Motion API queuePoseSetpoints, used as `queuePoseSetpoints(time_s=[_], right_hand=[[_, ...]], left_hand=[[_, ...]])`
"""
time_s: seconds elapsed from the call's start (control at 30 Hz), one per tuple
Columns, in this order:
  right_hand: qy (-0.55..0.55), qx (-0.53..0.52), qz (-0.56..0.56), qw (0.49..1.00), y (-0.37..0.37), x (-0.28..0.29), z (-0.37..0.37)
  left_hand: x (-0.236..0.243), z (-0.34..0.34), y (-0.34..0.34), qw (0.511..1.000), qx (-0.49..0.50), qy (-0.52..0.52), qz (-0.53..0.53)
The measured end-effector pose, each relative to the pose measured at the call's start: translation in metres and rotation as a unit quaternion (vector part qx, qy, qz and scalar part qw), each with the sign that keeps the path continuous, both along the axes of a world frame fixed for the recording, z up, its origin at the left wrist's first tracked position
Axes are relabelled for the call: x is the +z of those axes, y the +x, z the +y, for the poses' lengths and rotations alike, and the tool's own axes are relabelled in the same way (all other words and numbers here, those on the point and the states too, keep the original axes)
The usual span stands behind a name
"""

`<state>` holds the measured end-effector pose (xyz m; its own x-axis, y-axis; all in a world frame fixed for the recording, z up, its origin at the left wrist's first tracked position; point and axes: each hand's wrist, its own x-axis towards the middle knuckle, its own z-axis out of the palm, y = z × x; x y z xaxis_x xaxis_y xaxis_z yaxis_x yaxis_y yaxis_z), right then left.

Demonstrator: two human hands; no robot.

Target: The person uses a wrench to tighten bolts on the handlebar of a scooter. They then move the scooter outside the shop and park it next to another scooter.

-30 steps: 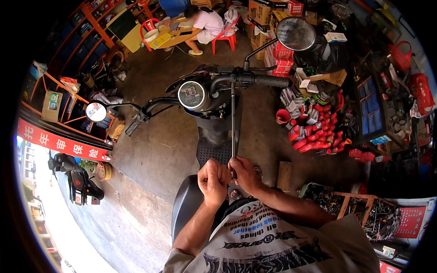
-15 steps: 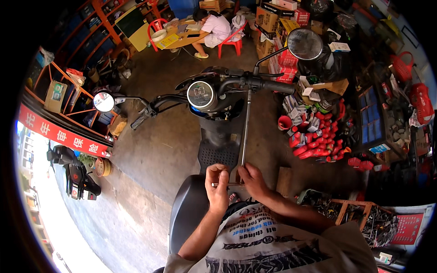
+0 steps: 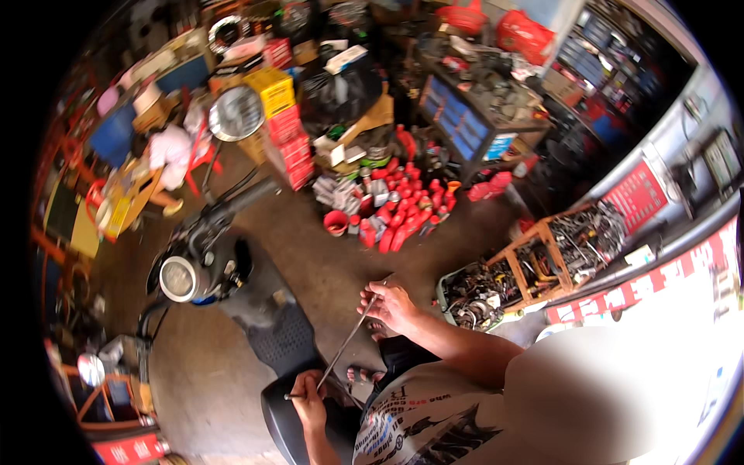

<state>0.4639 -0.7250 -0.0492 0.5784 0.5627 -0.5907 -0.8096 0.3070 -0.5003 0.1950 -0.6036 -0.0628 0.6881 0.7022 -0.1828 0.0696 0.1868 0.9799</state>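
Note:
A long, thin metal T-handle wrench [image 3: 346, 343] slants between my two hands, over the floor beside the scooter. Its lower end, with a short crossbar poking out to the left, is gripped in the closed fingers of my left hand [image 3: 309, 397], just above the black seat [image 3: 280, 415]. Farther off and to the right, my right hand [image 3: 393, 308] pinches the shaft near its other end, the tip showing past the fingers. The scooter's footboard [image 3: 280, 339] lies to the left of the shaft, its round display [image 3: 180, 279] and handlebar beyond.
Red bottles [image 3: 399, 209] are heaped on the floor ahead. A green bin of metal parts [image 3: 470, 302] and a wooden-framed tool tray [image 3: 535, 260] stand at the right. Boxes [image 3: 288, 139] and a black bag [image 3: 341, 93] pile up behind. A person [image 3: 172, 155] sits at the far left.
My view has swung right, so the scooter sits farther left. The wrench's far end has left the handlebar area. My right hand has moved along the shaft toward that end, away from my left hand.

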Motion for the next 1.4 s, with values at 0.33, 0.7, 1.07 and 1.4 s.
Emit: queuePoseSetpoints(time_s=[0.33, 0.7, 1.07, 1.4], right_hand=[[-0.147, 0.578, -0.268, 0.757, 0.017, -0.010, -0.175], [-0.507, -0.031, -0.367, 0.779, 0.101, -0.016, -0.451], [-0.754, -0.390, -0.203, 0.488, 0.350, -0.091, -0.767], [-0.886, 0.374, -0.273, -0.039, 0.451, -0.242, -0.933]], left_hand=[[0.002, -0.016, 0.064, 0.982, -0.117, 0.074, 0.129], [-0.089, -0.150, 0.185, 0.953, -0.232, 0.050, 0.186], [-0.142, -0.220, 0.105, 0.864, -0.258, -0.053, 0.429], [-0.131, -0.218, 0.075, 0.887, -0.223, 0.011, 0.404]])
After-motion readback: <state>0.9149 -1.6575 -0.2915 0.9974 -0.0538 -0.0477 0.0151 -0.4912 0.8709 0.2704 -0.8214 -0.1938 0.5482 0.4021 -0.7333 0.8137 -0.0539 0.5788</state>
